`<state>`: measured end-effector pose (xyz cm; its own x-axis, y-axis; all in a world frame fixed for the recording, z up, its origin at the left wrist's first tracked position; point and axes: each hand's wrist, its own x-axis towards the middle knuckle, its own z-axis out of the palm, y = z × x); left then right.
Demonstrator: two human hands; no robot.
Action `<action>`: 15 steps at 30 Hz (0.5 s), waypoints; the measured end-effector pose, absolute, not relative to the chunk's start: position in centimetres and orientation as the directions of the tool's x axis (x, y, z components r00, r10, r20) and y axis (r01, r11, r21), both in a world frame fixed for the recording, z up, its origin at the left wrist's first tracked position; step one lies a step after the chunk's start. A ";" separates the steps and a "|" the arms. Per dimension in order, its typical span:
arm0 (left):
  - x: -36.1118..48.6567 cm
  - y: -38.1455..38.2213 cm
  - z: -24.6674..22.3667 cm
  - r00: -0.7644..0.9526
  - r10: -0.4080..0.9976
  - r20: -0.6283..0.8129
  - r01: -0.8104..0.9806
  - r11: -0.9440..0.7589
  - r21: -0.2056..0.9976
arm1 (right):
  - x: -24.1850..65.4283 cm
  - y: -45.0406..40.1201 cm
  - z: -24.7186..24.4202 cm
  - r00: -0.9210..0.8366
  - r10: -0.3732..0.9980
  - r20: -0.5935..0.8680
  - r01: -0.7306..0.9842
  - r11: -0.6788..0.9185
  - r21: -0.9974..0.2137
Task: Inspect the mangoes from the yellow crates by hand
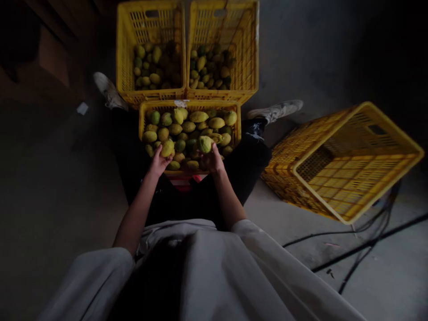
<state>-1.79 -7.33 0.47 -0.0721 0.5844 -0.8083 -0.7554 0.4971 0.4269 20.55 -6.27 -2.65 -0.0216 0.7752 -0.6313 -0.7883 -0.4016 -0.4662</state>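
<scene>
A yellow-green fruit (205,143) sat gripped in the right hand (214,161) and another fruit (167,147) in the left hand (159,163), both above the full near crate (143,117), beyond which stood two part-filled crates (124,53), a tipped crate (347,165) alongside.

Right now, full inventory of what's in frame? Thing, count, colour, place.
near crate: one, yellow, between the person's legs, heaped with fruit
fruit: too many to count, green-yellow, in three crates
far crates: two, yellow, side by side beyond the near crate, partly filled
tipped crate: one, yellow, on its side at right, no fruit visible in it
cables: several, black, on the floor at lower right
floor: grey, dim
shoes: two, pale, either side of the crates
left hand: holds one fruit over the near crate
right hand: holds one fruit over the near crate
</scene>
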 end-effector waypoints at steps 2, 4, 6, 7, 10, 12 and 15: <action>-1.7 -7.5 0.3 -0.078 0.596 -0.799 -0.747 0.496 0.443 | 20.4 -6.2 -2.7 -0.010 0.756 -0.654 -0.794 -0.404 -0.454; -1.7 -7.7 0.2 -0.082 0.601 -0.795 -0.742 0.496 0.451 | 20.4 -6.0 -2.7 -0.025 0.728 -0.685 -0.809 -0.417 -0.414; -1.6 -7.7 0.3 -0.087 0.596 -0.798 -0.742 0.496 0.452 | 20.5 -5.9 -2.6 -0.034 0.724 -0.689 -0.825 -0.410 -0.390; -1.6 -7.7 0.4 -0.090 0.588 -0.804 -0.743 0.498 0.447 | 20.6 -5.9 -2.6 -0.041 0.729 -0.683 -0.829 -0.406 -0.383; -1.8 -7.5 0.8 -0.096 0.547 -0.832 -0.757 0.503 0.418 | 21.2 -5.9 -2.6 -0.102 0.738 -0.667 -0.828 -0.435 -0.354; -1.9 -7.4 1.1 -0.095 0.538 -0.838 -0.777 0.486 0.400 | 21.6 -6.0 -2.7 -0.163 0.734 -0.659 -0.820 -0.472 -0.323; -2.0 -7.5 1.5 -0.065 0.573 -0.817 -0.803 0.456 0.384 | 21.9 -6.1 -3.0 -0.210 0.735 -0.644 -0.812 -0.498 -0.304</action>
<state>-2.04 -7.49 1.49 -0.0651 0.5733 -0.8167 -0.8030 0.4558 0.3839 21.87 -6.12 -3.00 -0.2101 0.7353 -0.6443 -0.8119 -0.4983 -0.3040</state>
